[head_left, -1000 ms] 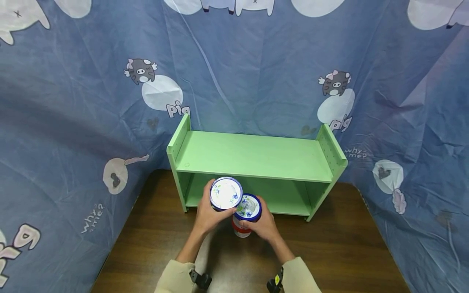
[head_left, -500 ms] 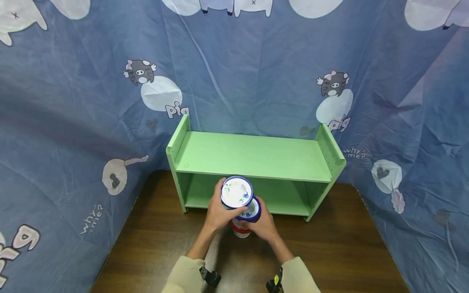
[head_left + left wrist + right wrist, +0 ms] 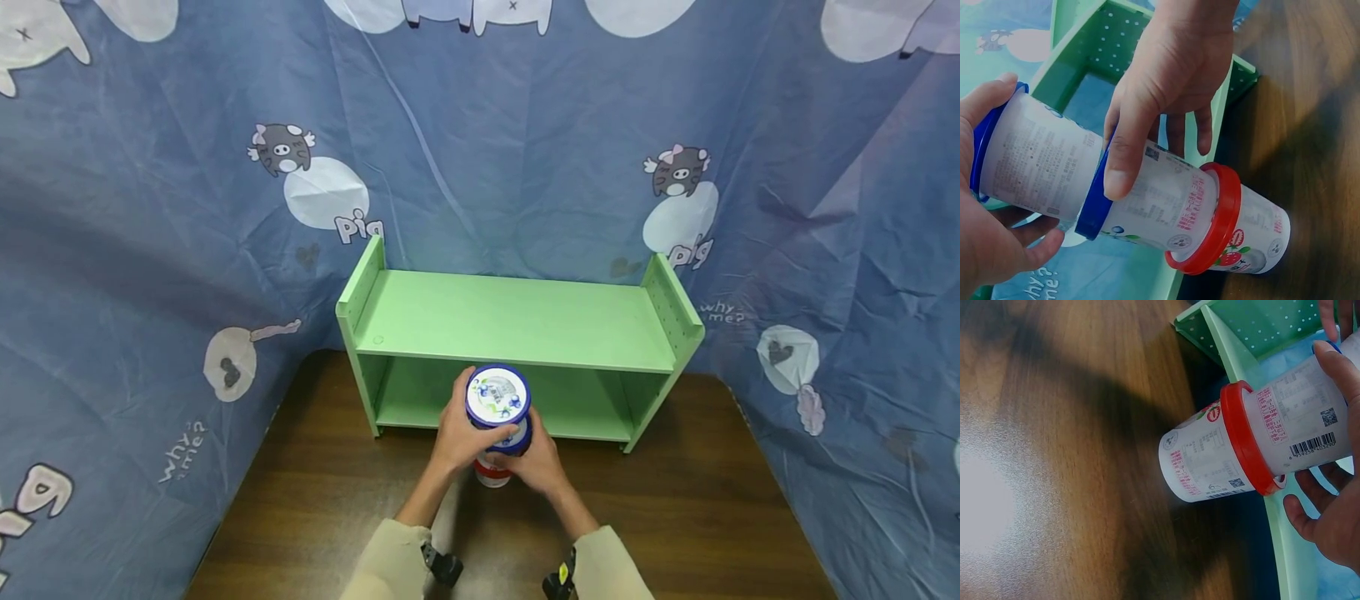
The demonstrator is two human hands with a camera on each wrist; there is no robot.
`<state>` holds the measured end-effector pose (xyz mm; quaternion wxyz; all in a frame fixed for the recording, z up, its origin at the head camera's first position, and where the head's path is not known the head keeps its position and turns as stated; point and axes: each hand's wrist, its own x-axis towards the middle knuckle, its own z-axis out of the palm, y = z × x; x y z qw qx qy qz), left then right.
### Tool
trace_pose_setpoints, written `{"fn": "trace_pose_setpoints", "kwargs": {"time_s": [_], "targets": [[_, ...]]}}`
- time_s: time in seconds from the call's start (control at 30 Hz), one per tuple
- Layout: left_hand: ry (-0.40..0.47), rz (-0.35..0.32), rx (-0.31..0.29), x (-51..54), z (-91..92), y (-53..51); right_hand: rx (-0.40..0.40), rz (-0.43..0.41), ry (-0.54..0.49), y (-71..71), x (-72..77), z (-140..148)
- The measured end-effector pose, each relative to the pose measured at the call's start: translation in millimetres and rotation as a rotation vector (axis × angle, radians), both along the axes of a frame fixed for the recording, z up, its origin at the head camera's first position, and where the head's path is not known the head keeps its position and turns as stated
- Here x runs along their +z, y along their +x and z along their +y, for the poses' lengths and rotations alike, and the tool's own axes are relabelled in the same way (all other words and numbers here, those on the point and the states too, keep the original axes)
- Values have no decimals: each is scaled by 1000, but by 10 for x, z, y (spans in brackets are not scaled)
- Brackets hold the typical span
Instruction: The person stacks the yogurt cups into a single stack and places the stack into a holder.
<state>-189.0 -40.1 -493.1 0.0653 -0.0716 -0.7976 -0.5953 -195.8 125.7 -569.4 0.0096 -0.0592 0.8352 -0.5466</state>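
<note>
We wear pale cream sleeves [image 3: 386, 562] and small black wrist cameras [image 3: 447, 570], the right one bearing a yellow mark [image 3: 563, 572].

The upper tub [image 3: 498, 394] moved right over the stack [image 3: 1185, 206].

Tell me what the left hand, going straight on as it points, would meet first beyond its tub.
Probably the green shelf. In the head view the left hand, gripping the top tub, points that way, though depth and height are hard to judge.
</note>
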Motion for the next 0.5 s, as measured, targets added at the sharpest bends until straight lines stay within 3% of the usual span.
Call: {"fn": "trace_pose_setpoints", "kwargs": {"time_s": [0.27,0.5], "targets": [[-32,39,13,-18,48,-15,-1,2,-6,-1,-9,-4],[7,-49,-15,-4,54,-64,-5,-20,-14,-6,-14,-3]]}}
